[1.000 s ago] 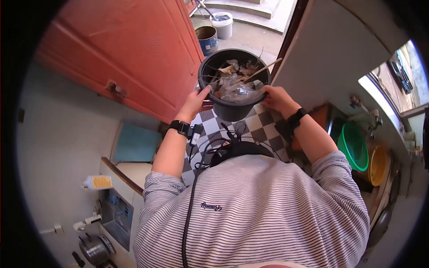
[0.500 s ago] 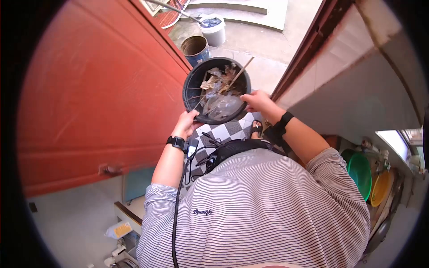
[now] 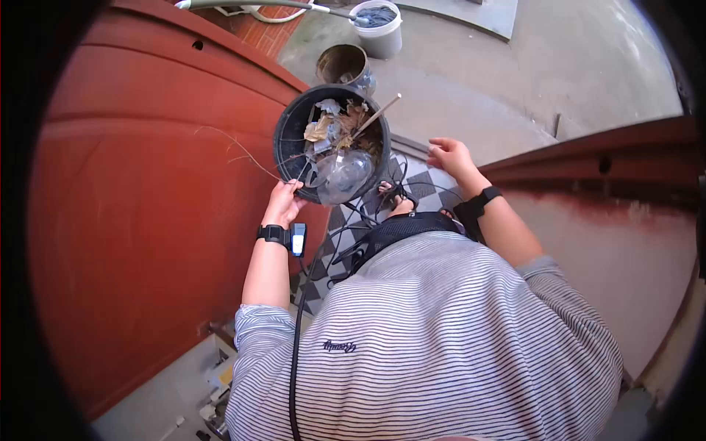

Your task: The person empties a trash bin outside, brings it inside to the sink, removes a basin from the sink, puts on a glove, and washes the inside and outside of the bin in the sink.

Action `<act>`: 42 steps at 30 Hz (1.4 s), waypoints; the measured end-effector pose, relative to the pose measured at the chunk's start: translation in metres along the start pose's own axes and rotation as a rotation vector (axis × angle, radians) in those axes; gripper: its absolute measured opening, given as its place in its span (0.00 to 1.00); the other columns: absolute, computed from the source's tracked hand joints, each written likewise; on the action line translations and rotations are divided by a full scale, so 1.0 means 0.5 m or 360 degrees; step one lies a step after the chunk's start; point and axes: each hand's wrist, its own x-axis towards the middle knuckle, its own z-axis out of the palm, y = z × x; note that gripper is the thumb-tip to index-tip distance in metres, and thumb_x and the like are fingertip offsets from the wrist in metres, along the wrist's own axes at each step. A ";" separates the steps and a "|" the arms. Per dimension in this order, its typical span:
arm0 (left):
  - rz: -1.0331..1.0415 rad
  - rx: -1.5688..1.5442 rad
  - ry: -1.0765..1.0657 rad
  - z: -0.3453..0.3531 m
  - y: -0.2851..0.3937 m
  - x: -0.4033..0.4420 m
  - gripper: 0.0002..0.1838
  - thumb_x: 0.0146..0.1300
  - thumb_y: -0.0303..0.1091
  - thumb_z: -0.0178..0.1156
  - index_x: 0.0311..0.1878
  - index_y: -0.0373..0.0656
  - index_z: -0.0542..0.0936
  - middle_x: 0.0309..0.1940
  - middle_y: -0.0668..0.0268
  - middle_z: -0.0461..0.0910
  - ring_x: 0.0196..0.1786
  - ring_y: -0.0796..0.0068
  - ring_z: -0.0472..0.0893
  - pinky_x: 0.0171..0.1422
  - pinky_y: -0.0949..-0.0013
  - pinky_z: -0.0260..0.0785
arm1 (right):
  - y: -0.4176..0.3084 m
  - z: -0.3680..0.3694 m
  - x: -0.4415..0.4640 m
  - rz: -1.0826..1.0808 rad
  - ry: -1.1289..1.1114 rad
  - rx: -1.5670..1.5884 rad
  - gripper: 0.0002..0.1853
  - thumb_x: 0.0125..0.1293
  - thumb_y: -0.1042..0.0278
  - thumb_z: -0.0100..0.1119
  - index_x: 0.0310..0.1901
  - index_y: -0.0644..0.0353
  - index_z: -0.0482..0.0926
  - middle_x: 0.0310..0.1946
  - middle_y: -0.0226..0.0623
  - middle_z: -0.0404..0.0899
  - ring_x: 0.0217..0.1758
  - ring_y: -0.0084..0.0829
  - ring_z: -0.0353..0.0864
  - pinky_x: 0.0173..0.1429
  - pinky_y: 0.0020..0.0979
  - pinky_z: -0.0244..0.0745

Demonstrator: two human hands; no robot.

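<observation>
My left hand (image 3: 282, 203) is closed on the near-left rim of a round black trash bin (image 3: 295, 123) and holds it up, its opening toward me. Inside lie dry leaves (image 3: 318, 130), crumpled paper and a clear plastic bag (image 3: 346, 176). A thin wooden stick (image 3: 379, 115) pokes past the far-right rim, and a bare twig (image 3: 246, 153) sticks out to the left. To the right of the bin, apart from it, my right hand (image 3: 453, 159) is in the air with fingers loosely bent and nothing in them.
A red door (image 3: 162, 206) stands on the left, and another door panel (image 3: 588, 272) on the right. Beyond the doorway are an old bucket (image 3: 346, 65) and a white bucket (image 3: 382, 37) with a mop in it. Checkered tiles (image 3: 342, 246) lie underfoot; a black cable hangs down my front.
My right hand has let go of the bin's rim and moved right. The bin has shifted slightly left in my left hand. The view has moved forward into the doorway.
</observation>
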 end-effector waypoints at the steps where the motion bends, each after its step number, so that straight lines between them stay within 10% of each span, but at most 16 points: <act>1: 0.0018 -0.0021 -0.0028 -0.009 -0.001 0.002 0.07 0.60 0.23 0.50 0.41 0.42 0.72 0.37 0.64 0.78 0.40 0.68 0.80 0.47 0.57 0.77 | -0.017 0.010 0.011 -0.0156 -0.0015 -0.0090 0.22 0.58 0.67 0.62 0.53 0.66 0.74 0.36 0.40 0.80 0.32 0.26 0.82 0.36 0.25 0.77; 6: 0.0094 -0.0048 -0.0209 -0.050 -0.013 0.000 0.06 0.66 0.30 0.47 0.44 0.45 0.69 0.35 0.68 0.74 0.38 0.69 0.78 0.45 0.52 0.75 | -0.149 0.106 0.084 -0.1173 0.0203 -0.1213 0.24 0.54 0.70 0.63 0.56 0.54 0.74 0.37 0.37 0.79 0.41 0.33 0.80 0.48 0.30 0.76; 10: 0.0128 -0.0107 -0.0280 -0.093 -0.041 -0.002 0.05 0.65 0.28 0.47 0.43 0.44 0.69 0.35 0.66 0.74 0.38 0.67 0.78 0.45 0.54 0.76 | -0.166 0.199 0.173 -0.1605 -0.0312 -0.1063 0.19 0.55 0.68 0.63 0.50 0.56 0.78 0.34 0.34 0.80 0.37 0.30 0.80 0.46 0.29 0.76; 13: 0.0108 -0.0081 -0.0294 -0.093 -0.044 -0.014 0.07 0.64 0.27 0.46 0.44 0.44 0.70 0.37 0.65 0.76 0.39 0.66 0.79 0.47 0.53 0.75 | -0.224 0.200 0.159 -0.0555 -0.0735 -0.0708 0.05 0.60 0.69 0.60 0.36 0.58 0.79 0.26 0.27 0.79 0.30 0.22 0.79 0.37 0.26 0.77; 20: 0.0136 -0.0013 -0.0173 -0.091 -0.050 -0.047 0.14 0.57 0.24 0.50 0.47 0.42 0.70 0.41 0.62 0.77 0.40 0.63 0.81 0.45 0.56 0.77 | -0.418 0.264 -0.063 -0.1685 -0.0080 -0.1482 0.07 0.57 0.66 0.60 0.37 0.55 0.79 0.26 0.35 0.81 0.28 0.31 0.80 0.35 0.31 0.75; 26: 0.0162 -0.0274 -0.0029 -0.043 -0.105 -0.092 0.14 0.58 0.23 0.50 0.48 0.43 0.70 0.40 0.62 0.78 0.38 0.64 0.82 0.45 0.55 0.78 | -0.280 0.383 -0.123 -0.2243 -0.0713 -0.1958 0.12 0.58 0.68 0.55 0.44 0.53 0.78 0.41 0.39 0.79 0.38 0.41 0.81 0.42 0.38 0.76; 32: 0.0152 -0.0775 0.0331 -0.029 -0.275 -0.239 0.14 0.55 0.25 0.51 0.47 0.39 0.73 0.39 0.58 0.78 0.39 0.61 0.81 0.44 0.57 0.79 | -0.205 0.281 -0.255 -0.1930 -0.0923 -0.2078 0.17 0.54 0.69 0.60 0.47 0.52 0.77 0.45 0.38 0.76 0.47 0.41 0.77 0.50 0.38 0.73; 34: 0.0055 -0.0924 0.0392 0.066 -0.167 -0.045 0.13 0.53 0.23 0.49 0.44 0.34 0.70 0.39 0.55 0.76 0.40 0.56 0.81 0.43 0.53 0.80 | -0.244 0.197 0.052 -0.2136 -0.1174 -0.2157 0.17 0.51 0.67 0.62 0.45 0.52 0.78 0.47 0.34 0.75 0.54 0.37 0.73 0.56 0.37 0.68; 42: -0.0335 -0.1226 0.0515 -0.011 -0.131 0.045 0.10 0.53 0.21 0.49 0.40 0.30 0.69 0.40 0.48 0.75 0.43 0.49 0.80 0.48 0.45 0.77 | -0.219 0.360 0.255 -0.2213 -0.1856 -0.2065 0.16 0.51 0.56 0.62 0.41 0.53 0.76 0.41 0.33 0.74 0.54 0.38 0.69 0.62 0.37 0.60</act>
